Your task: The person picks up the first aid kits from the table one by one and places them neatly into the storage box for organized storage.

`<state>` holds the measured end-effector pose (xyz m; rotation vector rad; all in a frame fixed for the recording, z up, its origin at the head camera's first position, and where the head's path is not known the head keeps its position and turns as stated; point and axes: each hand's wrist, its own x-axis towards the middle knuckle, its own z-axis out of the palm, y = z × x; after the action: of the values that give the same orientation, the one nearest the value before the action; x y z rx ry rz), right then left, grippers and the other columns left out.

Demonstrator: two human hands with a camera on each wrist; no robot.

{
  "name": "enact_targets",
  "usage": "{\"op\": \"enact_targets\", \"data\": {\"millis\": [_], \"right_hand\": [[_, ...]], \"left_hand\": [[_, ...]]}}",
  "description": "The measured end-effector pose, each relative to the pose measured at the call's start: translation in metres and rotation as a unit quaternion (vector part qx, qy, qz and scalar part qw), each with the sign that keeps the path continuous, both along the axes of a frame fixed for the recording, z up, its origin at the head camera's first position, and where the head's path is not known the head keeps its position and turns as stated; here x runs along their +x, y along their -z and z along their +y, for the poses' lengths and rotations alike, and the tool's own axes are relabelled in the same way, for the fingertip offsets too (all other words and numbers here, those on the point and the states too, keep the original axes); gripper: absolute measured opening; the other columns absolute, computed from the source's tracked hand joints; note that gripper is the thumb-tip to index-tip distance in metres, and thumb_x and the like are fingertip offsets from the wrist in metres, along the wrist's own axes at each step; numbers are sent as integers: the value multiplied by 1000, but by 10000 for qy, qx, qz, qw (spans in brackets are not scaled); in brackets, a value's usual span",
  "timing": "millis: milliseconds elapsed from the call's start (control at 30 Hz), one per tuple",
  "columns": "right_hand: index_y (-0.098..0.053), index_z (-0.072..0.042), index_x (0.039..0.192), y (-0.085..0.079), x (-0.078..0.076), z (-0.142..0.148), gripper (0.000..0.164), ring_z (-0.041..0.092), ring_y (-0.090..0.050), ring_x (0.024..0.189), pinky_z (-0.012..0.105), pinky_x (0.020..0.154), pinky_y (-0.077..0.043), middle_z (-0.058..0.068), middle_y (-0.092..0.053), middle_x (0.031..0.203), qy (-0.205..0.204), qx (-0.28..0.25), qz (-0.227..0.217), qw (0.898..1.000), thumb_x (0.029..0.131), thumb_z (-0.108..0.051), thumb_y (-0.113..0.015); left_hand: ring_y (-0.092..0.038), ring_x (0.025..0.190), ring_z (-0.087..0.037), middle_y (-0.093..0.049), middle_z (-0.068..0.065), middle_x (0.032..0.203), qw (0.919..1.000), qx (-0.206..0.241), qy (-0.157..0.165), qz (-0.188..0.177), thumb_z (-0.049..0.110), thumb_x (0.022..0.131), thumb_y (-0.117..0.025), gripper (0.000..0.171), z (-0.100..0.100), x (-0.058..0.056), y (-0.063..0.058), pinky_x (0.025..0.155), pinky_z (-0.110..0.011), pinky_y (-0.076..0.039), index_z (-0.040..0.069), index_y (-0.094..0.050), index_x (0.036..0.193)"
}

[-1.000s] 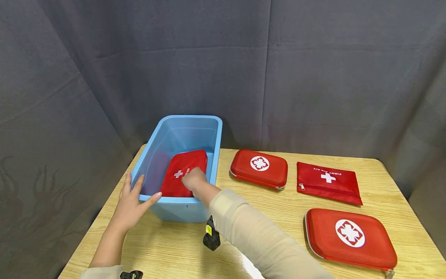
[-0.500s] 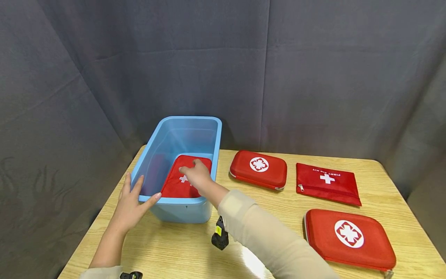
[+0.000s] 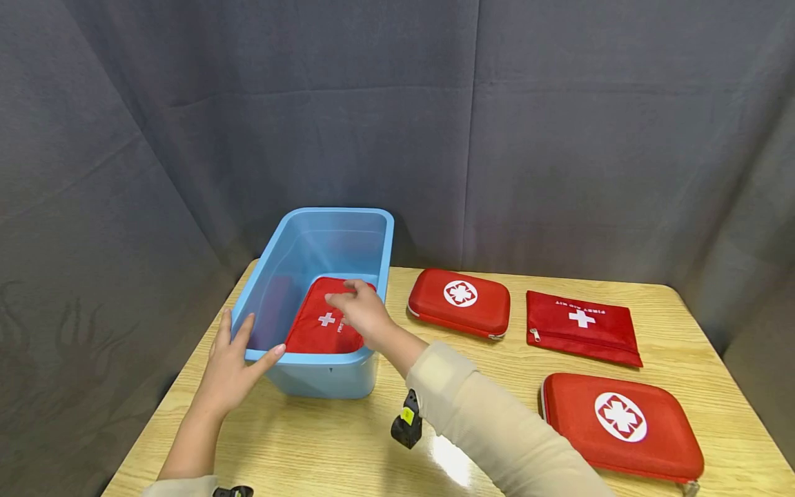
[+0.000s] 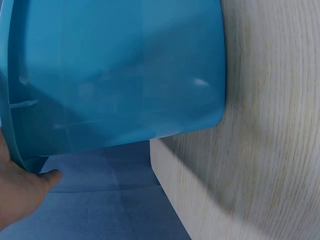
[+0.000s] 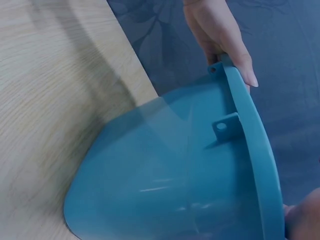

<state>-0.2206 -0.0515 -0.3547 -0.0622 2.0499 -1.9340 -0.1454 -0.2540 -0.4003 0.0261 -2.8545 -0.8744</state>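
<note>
A blue plastic bin [image 3: 310, 376] stands on the left of the table. My left hand [image 3: 230, 369] grips its near left corner, fingers spread at the side rim and thumb [image 5: 242, 65] over the front rim in the right wrist view. Inside the bin lies a red first aid pouch [image 3: 310, 324] with a white cross, flat side up. My right hand [image 3: 366, 314] is above the pouch near the right rim, its fingers loosely bent and holding nothing. It covers the pouch's right part in the head view.
Right of the bin lie a smaller red hard case [image 3: 459, 324], a flat red zip pouch [image 3: 580, 338] and a larger red hard case [image 3: 621, 449]. A grey curtain [image 3: 397, 138] hangs behind the wooden table [image 3: 323, 449].
The right hand, earlier pressing on the pouch, has come up off it and moved right. The pouch now lies flatter in the bin. The left hand has stayed on the rim.
</note>
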Motion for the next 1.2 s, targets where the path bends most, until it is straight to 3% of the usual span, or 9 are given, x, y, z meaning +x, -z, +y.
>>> {"op": "enact_targets", "data": {"millis": [633, 1000, 1200], "right_hand": [[-40, 2, 120, -6, -1, 29, 41, 30, -51, 102, 35, 78, -45, 16, -48, 116, 205, -946, -84, 9953, 84, -13, -53], [-41, 5, 117, -1, 1, 43, 37, 31, -54, 97, 33, 78, -45, 21, -50, 112, 476, -1298, 141, 9903, 85, -11, -51], [-42, 6, 115, 2, -1, 52, 36, 23, -58, 87, 33, 77, -45, 20, -51, 108, 561, -1508, 112, 9869, 85, -11, -52]], "left_hand": [[-9, 121, -47, 8, -19, 141, 10000, 26, -42, -25, 50, 79, -51, 81, 1, 1, -3, 84, -65, -21, 1, -22, 136], [-10, 121, -47, 7, -19, 141, 10000, 45, -12, 26, 49, 79, -52, 80, 1, 1, -2, 84, -65, -21, 0, -22, 135], [-10, 121, -47, 6, -20, 141, 10000, 24, -22, 65, 49, 79, -52, 80, 1, 1, -2, 84, -65, -21, 0, -23, 135]]}}
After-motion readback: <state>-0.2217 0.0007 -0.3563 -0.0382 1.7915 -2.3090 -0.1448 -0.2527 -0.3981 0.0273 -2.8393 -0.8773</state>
